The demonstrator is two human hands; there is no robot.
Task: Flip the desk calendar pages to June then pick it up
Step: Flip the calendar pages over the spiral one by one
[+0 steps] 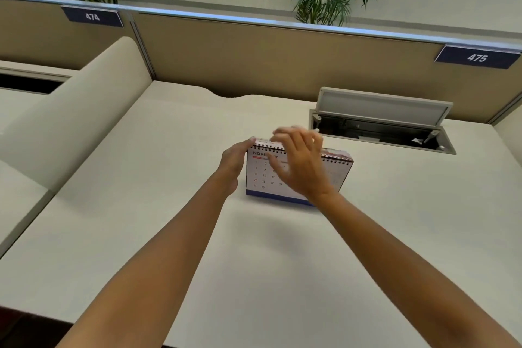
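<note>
Desk calendar (296, 175) stands upright on the white desk (169, 220), mid-desk, just in front of the open cable hatch (381, 127). Front page reads NOVE…, so November showing; June not reached.

My left hand (233, 162) is at the calendar's top left corner, thumb and fingers pinching the edge by the spiral binding (268, 147), holding the stand steady. My right hand (299, 161) is over the top middle, fingers spread and slightly curled, blurred with motion. Loose, not clenched. Can't tell whether the fingertips have a page caught or are only brushing the top edge.

Step in hand, as I judge it: flipping pages over the coil. How to do it well:
- keep the left pinch low on the card base corner, not on the loose sheets, or I lock the pages I want to turn
- take one sheet at a time with the right fingertips near the coil's top edge, and carry it fully over so it drops behind
- check the month header after each flip; several pages lie between November and June, direction unclear from here
- don't yank; thin sheets can tear at the punched holes
- stand is light and could slide or tip towards the hatch if I push backwards

Pick-up comes only once June shows.
</note>
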